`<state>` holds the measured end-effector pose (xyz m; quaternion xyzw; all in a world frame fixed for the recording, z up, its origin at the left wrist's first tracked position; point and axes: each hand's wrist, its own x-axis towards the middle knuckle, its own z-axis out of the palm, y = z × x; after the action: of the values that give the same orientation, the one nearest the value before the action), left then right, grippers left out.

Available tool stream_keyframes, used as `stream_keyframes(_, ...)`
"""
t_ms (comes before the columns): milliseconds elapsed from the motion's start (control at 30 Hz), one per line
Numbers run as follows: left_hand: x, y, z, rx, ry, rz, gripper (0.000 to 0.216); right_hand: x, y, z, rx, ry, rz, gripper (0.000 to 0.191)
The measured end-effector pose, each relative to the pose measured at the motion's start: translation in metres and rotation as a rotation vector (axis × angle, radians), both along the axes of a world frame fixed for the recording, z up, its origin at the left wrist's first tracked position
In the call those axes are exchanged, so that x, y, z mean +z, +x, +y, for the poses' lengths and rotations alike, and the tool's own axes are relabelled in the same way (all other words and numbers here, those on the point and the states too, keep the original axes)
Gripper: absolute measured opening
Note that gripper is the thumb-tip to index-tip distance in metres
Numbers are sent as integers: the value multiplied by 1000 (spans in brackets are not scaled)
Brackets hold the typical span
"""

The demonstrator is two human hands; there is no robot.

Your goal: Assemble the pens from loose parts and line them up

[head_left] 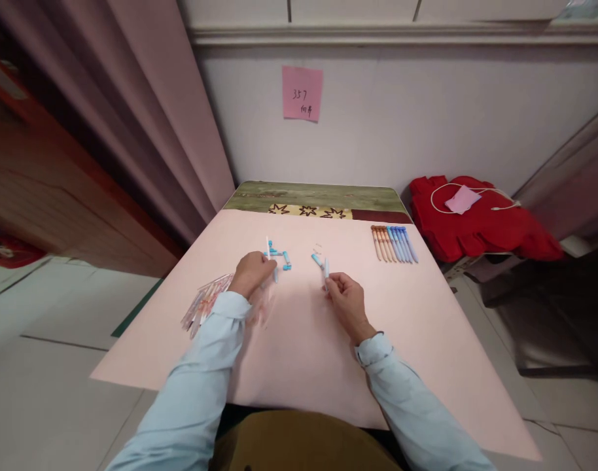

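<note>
The left hand (252,271) pinches a slim white stick (267,246) between its fingers, the stick pointing up above the tabletop (323,193). A blue piece (276,273) shows just beside those fingertips; whether they grip it too, I cannot tell. The right hand (347,297) has its fingers closed on a pale blue barrel (327,267), over the middle of the pink sheet (299,366) that covers most of the tabletop.

Turquoise parts (286,258) crowd the far side of the left fingers, and a short blue part (317,260) lies close against the right hand's barrel, with a few tiny pale bits (318,248) just beyond. The left wrist partly hides a pile of slender parts (203,304); more thin pieces (263,313), blurred, lie on the wrist's other side. Towards the far right corner, well apart from both hands, brown and blue pens (394,244) lie side by side in a neat row.

Behind the tabletop, a pink note (302,93) hangs on the wall (368,124). To the right, a red cloth (480,222) bears a white cable (502,194) and a pink slip (462,199). A mauve curtain (171,98) and a brown door (58,176) flank the left.
</note>
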<state>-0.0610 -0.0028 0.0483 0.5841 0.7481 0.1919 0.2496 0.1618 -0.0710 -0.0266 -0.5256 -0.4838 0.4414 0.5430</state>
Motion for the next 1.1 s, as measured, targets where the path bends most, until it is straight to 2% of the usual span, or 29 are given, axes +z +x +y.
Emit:
stream_keyframes(67, -4, 14, -7, -14, 114, -407, 8, 0, -2, -1, 42, 50, -86, 24)
stream_keyframes(167, -18, 46, -14, -56, 161, -959, 14, 0, -4, -3, 97, 122, -222, 21)
stream_keyframes(233, -28, 64, -16, -26, 200, -1155, 18, 0, -4, -4, 112, 146, -258, 19)
stream_keyframes(300, -34, 74, -16, -9, 189, -1251, 20, 0, -4, -4, 105, 145, -249, 18)
stream_keyframes(467, -40, 75, -17, 16, 70, -1397, 26, 0, -3, -2, 110, 114, -247, 19)
stream_keyframes(600, -44, 70, -15, 16, 58, -1448, 24, 2, -4, -2, 130, 96, -265, 18)
stream_keyframes(1100, -40, 65, -2, -43, 93, -1331, 13, 5, -12, 3, 139, 22, -271, 19)
